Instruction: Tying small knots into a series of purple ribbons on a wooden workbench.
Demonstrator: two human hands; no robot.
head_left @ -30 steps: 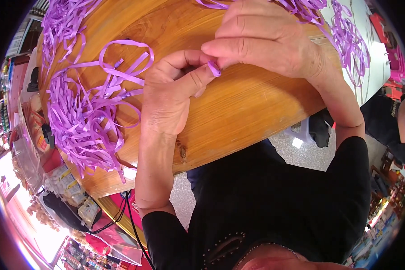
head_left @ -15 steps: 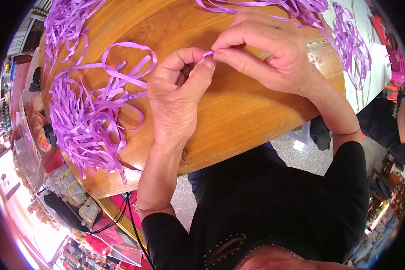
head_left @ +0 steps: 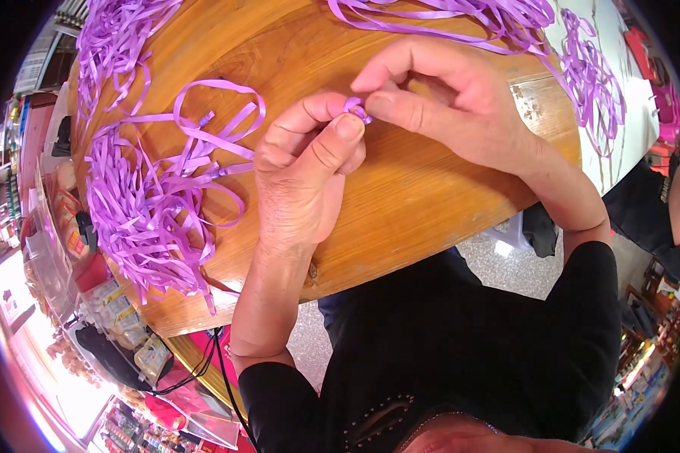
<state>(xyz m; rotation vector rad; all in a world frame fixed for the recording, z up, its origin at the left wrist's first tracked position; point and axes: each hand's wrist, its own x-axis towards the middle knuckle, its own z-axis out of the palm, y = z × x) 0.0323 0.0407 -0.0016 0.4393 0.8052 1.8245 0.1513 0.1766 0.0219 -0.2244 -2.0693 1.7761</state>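
Ribbon loop: a small purple curl of ribbon [head_left: 357, 110], raised over the table; it sits at the fingertips of the left hand [head_left: 298, 174], just beyond the thumb; it also lies beside the thumb tip of the right hand [head_left: 465, 109].
Left hand: narrow, thumb and index finger pinched on the curl; the other fingers fold behind.
Right hand: partly spread, thumb and index finger a little apart; the thumb tip meets or overlaps the curl's right edge; whether it grips, I cannot tell.
Left heap: a tangled purple ribbon heap [head_left: 147, 215] on the table, left of the left hand; 1 wide loop [head_left: 219, 83] rises from it, and strands reach the left hand's outer edge; whether they join the curl, I cannot tell.
Other ribbon: 3 more purple bundles; 1 at the upper left [head_left: 117, 45], 1 at the top, beyond the right hand [head_left: 499, 19], 1 on the white veined surface to the right [head_left: 593, 83].
Table: brown wooden tabletop [head_left: 408, 204], its curved edge near the person's black shirt [head_left: 468, 340].
Labels and writing: clear packets [head_left: 121, 313] at the lower left carry yellow and white labels, print too small to read; crowded shelves [head_left: 132, 426] below them are blurred at the rim.
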